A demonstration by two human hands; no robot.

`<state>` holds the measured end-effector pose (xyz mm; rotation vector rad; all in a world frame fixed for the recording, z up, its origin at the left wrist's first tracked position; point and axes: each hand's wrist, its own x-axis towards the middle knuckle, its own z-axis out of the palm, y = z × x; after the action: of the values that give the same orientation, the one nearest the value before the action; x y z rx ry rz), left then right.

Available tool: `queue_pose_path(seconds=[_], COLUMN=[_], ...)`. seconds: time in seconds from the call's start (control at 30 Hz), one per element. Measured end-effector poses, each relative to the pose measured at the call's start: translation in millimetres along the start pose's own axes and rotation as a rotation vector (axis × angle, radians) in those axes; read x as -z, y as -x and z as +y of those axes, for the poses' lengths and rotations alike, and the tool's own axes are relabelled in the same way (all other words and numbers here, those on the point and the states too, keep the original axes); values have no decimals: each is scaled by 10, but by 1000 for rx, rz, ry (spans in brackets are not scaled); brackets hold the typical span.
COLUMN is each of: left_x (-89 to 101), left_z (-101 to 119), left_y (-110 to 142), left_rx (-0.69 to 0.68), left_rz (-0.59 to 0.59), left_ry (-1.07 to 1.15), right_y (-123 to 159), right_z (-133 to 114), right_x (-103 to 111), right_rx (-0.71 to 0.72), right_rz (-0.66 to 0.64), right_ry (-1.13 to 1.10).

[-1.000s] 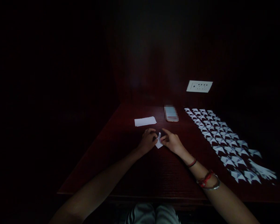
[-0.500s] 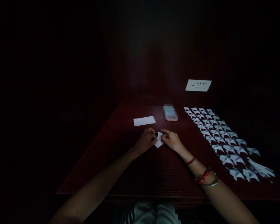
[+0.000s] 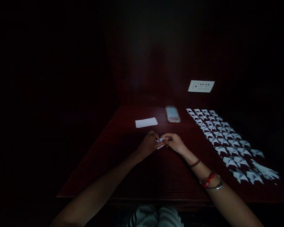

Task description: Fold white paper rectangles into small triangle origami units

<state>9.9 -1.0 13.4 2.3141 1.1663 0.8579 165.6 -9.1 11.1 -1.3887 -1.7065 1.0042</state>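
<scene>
On my feed, the left hand point(image 3: 148, 143) comes from the lower left, its grip nearly closed on the near-left side of the small white paper point(image 3: 160, 147), just below and right of centre. The paper's visible lower edge slants up rightward, long axis hidden from me; the right hand point(image 3: 176, 143) pinches its right side, neither hand clearly nearer.

A dim indoor room, seemingly a home or a small office, though which cannot be told: a reddish-brown wood-grain tabletop point(image 3: 123, 186) stands against a dark, faintly glossy wall point(image 3: 142, 75) with a white socket panel point(image 3: 201, 86), and a smartphone point(image 3: 172, 114) lies near the tabletop's far edge
</scene>
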Motion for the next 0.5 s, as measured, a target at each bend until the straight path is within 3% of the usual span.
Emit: queue_pose_path(seconds=[0.37,0.5], left_x=[0,26], left_z=[41,35], left_y=[-5,-41], left_rx=[-67,-12], left_rz=[22,39], left_ry=[-150,-133], right_y=[-1,2], right_z=[-19,-32], right_x=[-2,-7], right_rx=[-67,-54], right_rz=[21,21], right_ry=[-75,-72])
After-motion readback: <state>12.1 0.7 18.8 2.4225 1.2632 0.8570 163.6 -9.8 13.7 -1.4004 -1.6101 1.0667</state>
